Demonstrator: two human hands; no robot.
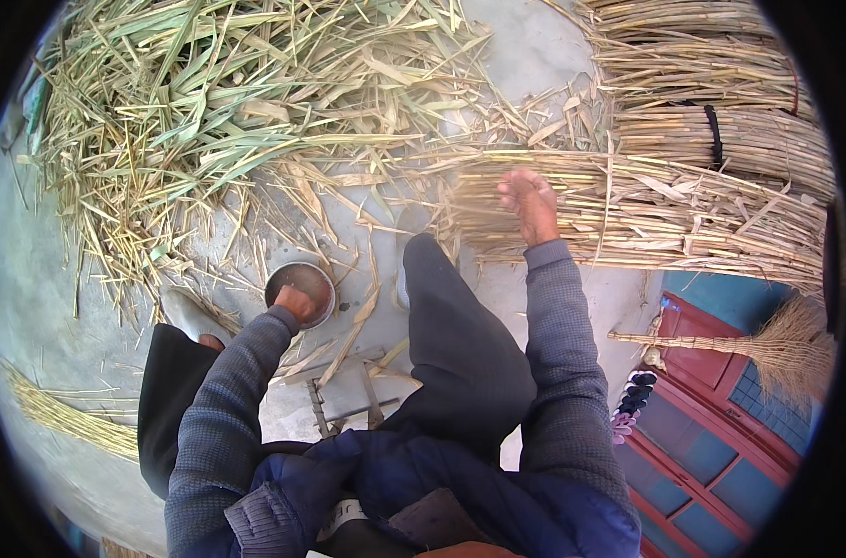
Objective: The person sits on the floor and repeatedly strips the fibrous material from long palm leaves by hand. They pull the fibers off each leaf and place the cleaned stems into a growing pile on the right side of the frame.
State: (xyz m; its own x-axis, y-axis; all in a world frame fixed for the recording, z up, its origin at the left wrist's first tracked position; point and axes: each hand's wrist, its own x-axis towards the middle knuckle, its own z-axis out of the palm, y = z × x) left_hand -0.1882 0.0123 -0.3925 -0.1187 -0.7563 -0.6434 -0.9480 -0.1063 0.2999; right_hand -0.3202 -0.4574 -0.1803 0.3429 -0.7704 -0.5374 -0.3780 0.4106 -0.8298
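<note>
Bowl [333, 290], round and pale-rimmed, stands left of centre; contents look like murky brownish liquid. Left hand [296, 303] reaches in over its near edge; fingers hidden, so cannot tell whether spread or pinching. Right hand [532, 206], right of top centre, is at the near bundle of dry stalks [693, 214], which lies across the upper right. Its fingers are curled but blurred; grip cannot be told. Stalk ends by this hand also smeared. More bundles at upper right, cut off by the lens rim. Wooden frame [375, 395] at lower centre, partly covered by legs. Surface: grey concrete floor [98, 298], leaf litter [246, 102] heaped upper left. Lower right: red-framed door [711, 465], twig broom [781, 349].
</note>
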